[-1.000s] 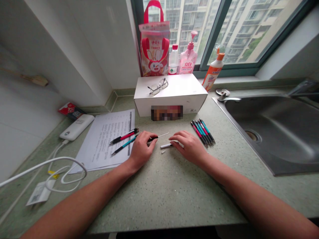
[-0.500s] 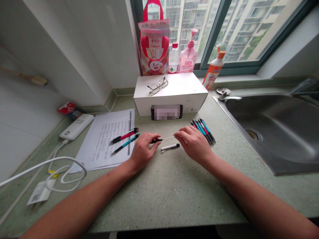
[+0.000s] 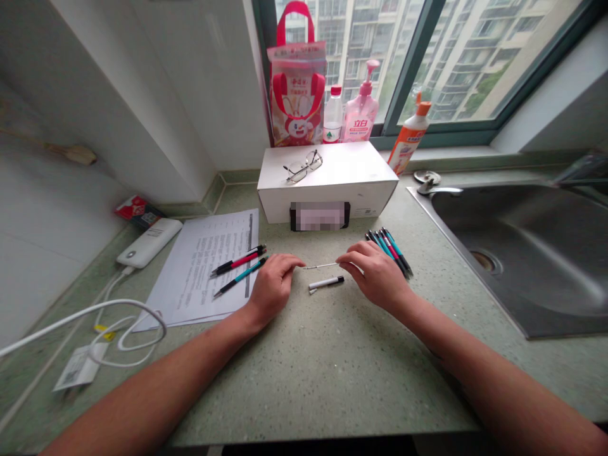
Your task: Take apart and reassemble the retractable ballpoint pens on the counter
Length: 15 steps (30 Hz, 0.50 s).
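A thin pale pen refill [image 3: 320, 266] stretches nearly level between my two hands, a little above the counter. My left hand [image 3: 273, 283] is closed, its fingertips at the refill's left end. At the other end, my right hand [image 3: 373, 269] pinches it between thumb and fingers. Just below lies a white pen barrel [image 3: 325, 283] with a dark end and a clip. Several pens [image 3: 389, 250] in teal, red and black lie side by side, partly behind my right hand. To the left of my left hand, a teal pen [image 3: 240, 277] and a red pen [image 3: 242, 259] rest on printed paper.
Printed sheets [image 3: 190, 272] lie on the left, beside a white power bank [image 3: 149, 244] and its looped cable [image 3: 142, 364]. A white box [image 3: 327, 168] carrying eyeglasses [image 3: 304, 168] stands at the back, a phone [image 3: 320, 216] against its front. The steel sink [image 3: 536, 253] is on the right.
The black pen grip seen at my left fingertips is out of sight now, and more of the refill shows between my hands. My right hand has shifted slightly right.
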Motion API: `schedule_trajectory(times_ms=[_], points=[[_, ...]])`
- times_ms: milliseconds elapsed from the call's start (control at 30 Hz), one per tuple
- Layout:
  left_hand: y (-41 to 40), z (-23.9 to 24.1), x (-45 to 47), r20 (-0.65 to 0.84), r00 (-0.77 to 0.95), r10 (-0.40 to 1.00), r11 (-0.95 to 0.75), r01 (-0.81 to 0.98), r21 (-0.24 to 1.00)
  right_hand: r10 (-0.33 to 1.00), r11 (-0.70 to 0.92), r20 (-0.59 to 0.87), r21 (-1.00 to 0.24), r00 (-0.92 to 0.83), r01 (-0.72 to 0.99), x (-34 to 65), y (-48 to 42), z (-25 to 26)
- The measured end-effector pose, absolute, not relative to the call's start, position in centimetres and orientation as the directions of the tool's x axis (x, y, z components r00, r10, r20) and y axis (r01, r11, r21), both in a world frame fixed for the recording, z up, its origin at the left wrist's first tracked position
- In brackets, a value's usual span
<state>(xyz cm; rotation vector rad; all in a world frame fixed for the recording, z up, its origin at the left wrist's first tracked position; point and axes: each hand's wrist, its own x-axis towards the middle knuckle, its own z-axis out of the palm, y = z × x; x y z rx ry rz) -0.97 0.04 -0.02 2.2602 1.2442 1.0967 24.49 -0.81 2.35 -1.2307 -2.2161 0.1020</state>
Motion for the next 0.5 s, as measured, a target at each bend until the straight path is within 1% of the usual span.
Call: schedule_trajectory(times_ms=[233, 500], points=[[0.13, 0.13, -0.81, 0.462, 0.330, 0.823, -0.564, 0.562, 0.605, 0.798, 0.573, 0.450, -0.357, -0.401, 0.738, 24.73, -0.57, 2.09], [-0.06, 0.44, -0.62, 0.462, 0.389, 0.797, -0.604, 0.524, 0.601, 0.792, 0.591, 0.417, -0.339, -0.446, 0.732, 24.40, -0.74, 1.97]])
